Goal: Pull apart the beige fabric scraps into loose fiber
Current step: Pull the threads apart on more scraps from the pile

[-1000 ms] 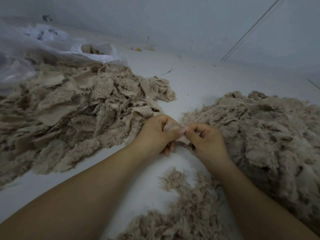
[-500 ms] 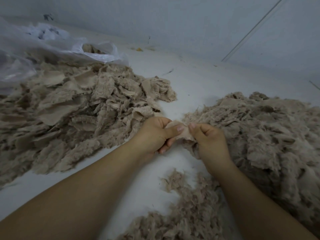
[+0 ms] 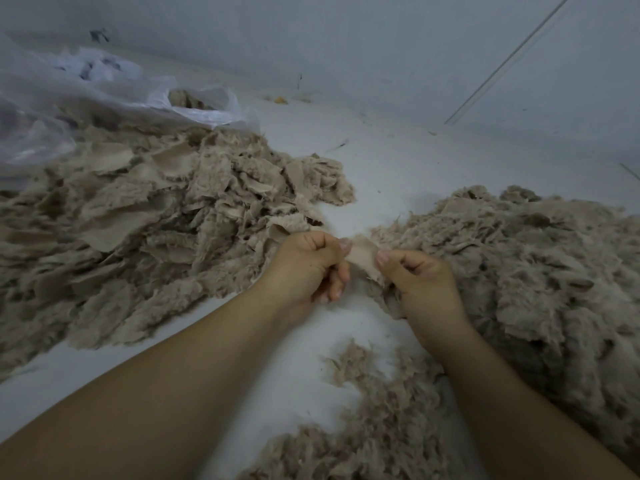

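Both hands close together over the bench: left hand (image 3: 308,261) and right hand (image 3: 420,278) pinching opposite edges of one scrap (image 3: 362,252), stretched between thumbs. Scrap pile (image 3: 149,216) left, fiber heap (image 3: 540,265) right. Probably light, soft, fraying easily; best gripped at the edges.
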`<state>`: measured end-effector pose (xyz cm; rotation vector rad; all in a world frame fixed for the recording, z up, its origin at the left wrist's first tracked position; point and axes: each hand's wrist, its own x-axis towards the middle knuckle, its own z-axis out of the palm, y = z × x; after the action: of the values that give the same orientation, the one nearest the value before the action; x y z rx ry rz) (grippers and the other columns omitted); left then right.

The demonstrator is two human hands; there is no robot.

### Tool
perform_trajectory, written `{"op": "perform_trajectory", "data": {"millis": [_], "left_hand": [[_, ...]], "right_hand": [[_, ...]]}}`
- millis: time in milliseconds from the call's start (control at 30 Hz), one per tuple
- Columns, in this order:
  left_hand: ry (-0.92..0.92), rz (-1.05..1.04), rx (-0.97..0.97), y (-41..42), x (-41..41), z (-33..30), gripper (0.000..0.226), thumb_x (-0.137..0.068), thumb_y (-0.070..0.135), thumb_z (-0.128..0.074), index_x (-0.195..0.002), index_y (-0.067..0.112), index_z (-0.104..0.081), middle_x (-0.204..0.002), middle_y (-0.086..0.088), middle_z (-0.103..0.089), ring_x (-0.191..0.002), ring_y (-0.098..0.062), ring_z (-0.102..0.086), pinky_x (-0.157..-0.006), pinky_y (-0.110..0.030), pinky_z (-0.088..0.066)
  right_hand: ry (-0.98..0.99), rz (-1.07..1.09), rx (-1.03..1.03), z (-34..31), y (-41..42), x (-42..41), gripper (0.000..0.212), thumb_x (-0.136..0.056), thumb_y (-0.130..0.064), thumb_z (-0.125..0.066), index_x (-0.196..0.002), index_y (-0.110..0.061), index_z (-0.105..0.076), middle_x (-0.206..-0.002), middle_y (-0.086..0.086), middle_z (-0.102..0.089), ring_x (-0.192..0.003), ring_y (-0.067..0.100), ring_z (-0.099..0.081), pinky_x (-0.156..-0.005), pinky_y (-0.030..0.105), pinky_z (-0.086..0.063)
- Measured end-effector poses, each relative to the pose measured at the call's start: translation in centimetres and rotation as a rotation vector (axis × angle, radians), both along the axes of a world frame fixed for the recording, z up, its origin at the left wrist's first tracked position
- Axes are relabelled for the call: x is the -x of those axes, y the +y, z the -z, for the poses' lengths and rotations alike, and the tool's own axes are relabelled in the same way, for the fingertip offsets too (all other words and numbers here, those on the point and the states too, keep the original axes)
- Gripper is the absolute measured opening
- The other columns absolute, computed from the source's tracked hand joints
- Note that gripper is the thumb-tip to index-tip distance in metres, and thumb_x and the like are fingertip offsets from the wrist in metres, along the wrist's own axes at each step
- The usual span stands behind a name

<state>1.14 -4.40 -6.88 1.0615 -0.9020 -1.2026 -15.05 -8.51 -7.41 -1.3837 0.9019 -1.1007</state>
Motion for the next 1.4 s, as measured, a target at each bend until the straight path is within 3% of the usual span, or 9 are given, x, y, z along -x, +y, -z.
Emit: {"op": "perform_trajectory", "data": {"millis": [167,300,400,600,733,933,1000,1167,1400], "left_hand": [[0.089,0.031,-0.052,0.2,0.1,-0.5,0.024,-0.1,0.022,-0.052,-0.09,0.0,-0.052,-0.052,-0.014,-0.055,-0.03,-0.02,-0.044,-0.032,-0.016,-0.029],[-0.305,0.236,-0.15,0.7,0.9,-1.5,0.053,-0.082,0.048,-0.068,-0.075,-0.004,-0.064,-0.047,-0.015,-0.055,-0.031,-0.02,-0.043,-0.034,-0.019,-0.03],[-0.491,0.282,-0.149,0.9,1.0,-1.9,0.046,-0.093,0.033,-0.065,-0.058,0.003,-0.064,-0.041,-0.01,-0.055,-0.03,-0.015,-0.044,-0.035,-0.018,-0.033],[-0.275,0.296,-0.188,0.7,0.2,-2.0,0.026,-0.091,0.01,-0.066,-0.067,0.003,-0.059,-0.05,-0.013,-0.055,-0.032,-0.016,-0.047,-0.033,-0.018,-0.034],[-0.45,0.325,-0.179,0.9,0.5,-1.8,0.045,-0.091,0.036,-0.066,-0.059,0.005,-0.063,-0.045,-0.012,-0.056,-0.031,-0.016,-0.045,-0.035,-0.017,-0.032],[0.008,-0.266,0.122,0.1,0.4,-0.8,0.024,-0.092,0.02,-0.065,-0.084,-0.001,-0.06,-0.062,-0.021,-0.059,-0.038,-0.02,-0.05,-0.036,-0.023,-0.036],[-0.214,-0.084,0.069,0.2,0.0,-0.8,0.027,-0.084,0.025,-0.076,-0.089,0.003,-0.061,-0.058,-0.018,-0.058,-0.037,-0.021,-0.048,-0.036,-0.021,-0.034],[-0.91,0.881,-0.017,1.3,-1.1,-2.7,0.022,-0.073,0.024,-0.085,-0.09,0.014,-0.074,-0.072,-0.006,-0.068,-0.056,-0.008,-0.054,-0.053,-0.018,-0.042],[-0.93,0.929,0.002,1.8,-0.9,-3.1,0.011,-0.086,0.018,-0.075,-0.082,0.008,-0.077,-0.065,0.006,-0.069,-0.052,-0.005,-0.054,-0.056,-0.016,-0.043]], "right_hand": [[-0.079,0.112,-0.061,0.1,-0.2,-0.1,0.029,-0.092,-0.018,-0.067,-0.08,0.009,-0.066,-0.073,0.028,-0.056,-0.063,0.032,-0.047,-0.057,0.04,-0.043],[-0.057,0.051,-0.015,-0.2,0.5,-0.3,0.026,-0.094,-0.018,-0.064,-0.074,-0.004,-0.073,-0.056,0.02,-0.052,-0.038,0.016,-0.037,-0.039,0.021,-0.03],[-0.054,0.022,-0.007,-0.4,0.6,-0.3,0.028,-0.093,-0.018,-0.064,-0.079,0.005,-0.07,-0.059,0.036,-0.053,-0.045,0.024,-0.04,-0.043,0.026,-0.034],[-0.063,0.103,-0.017,-0.2,0.2,-0.3,0.024,-0.092,-0.021,-0.067,-0.079,-0.002,-0.074,-0.078,0.047,-0.056,-0.066,0.034,-0.05,-0.061,0.045,-0.043],[-0.047,0.013,0.004,-0.3,0.4,0.0,0.027,-0.082,-0.034,-0.07,-0.074,-0.009,-0.075,-0.059,0.026,-0.054,-0.039,0.017,-0.042,-0.041,0.024,-0.035],[-0.007,0.041,-0.011,-0.5,0.5,-0.1,0.028,-0.086,-0.04,-0.059,-0.081,-0.019,-0.077,-0.072,0.0,-0.071,-0.06,0.018,-0.06,-0.049,0.029,-0.046],[0.021,0.033,-0.012,-0.4,0.4,-0.1,0.027,-0.094,-0.033,-0.057,-0.083,-0.019,-0.077,-0.074,0.001,-0.071,-0.061,0.017,-0.061,-0.049,0.027,-0.046],[-0.004,0.046,-0.014,-0.1,-0.3,0.4,0.031,-0.092,-0.002,-0.052,-0.091,-0.02,-0.077,-0.089,0.004,-0.076,-0.092,0.016,-0.069,-0.08,0.029,-0.053],[-0.008,0.024,-0.047,0.0,-0.5,0.2,0.057,-0.082,0.026,-0.037,-0.102,-0.017,-0.07,-0.094,0.0,-0.074,-0.099,0.019,-0.069,-0.078,0.035,-0.053]]}}
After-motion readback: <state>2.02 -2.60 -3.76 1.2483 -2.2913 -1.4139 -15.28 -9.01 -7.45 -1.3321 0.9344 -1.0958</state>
